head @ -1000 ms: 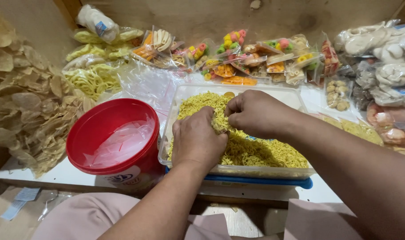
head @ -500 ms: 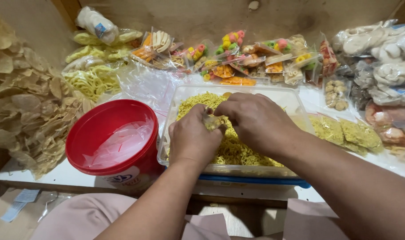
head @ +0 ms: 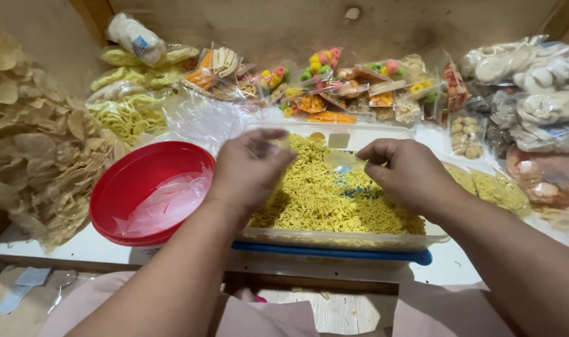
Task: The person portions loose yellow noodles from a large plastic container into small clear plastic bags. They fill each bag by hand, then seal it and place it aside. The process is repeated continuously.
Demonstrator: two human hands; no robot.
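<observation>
A small clear plastic bag [head: 334, 159] is held stretched between both hands above the clear tub of yellow noodle snack [head: 334, 206] — the left hand [head: 250, 168] is pinched shut on its left edge, the right hand [head: 409, 175] on its right. Just left of the tub, a red bucket [head: 119, 193] is seen, with clear bags heaped inside.

White table [head: 78, 248]: red bucket [head: 131, 187] near left, clear tray of yellow noodles [head: 334, 203] centre, cracker bags [head: 29, 156] far left, assorted snack packets [head: 334, 93] along far edge.
</observation>
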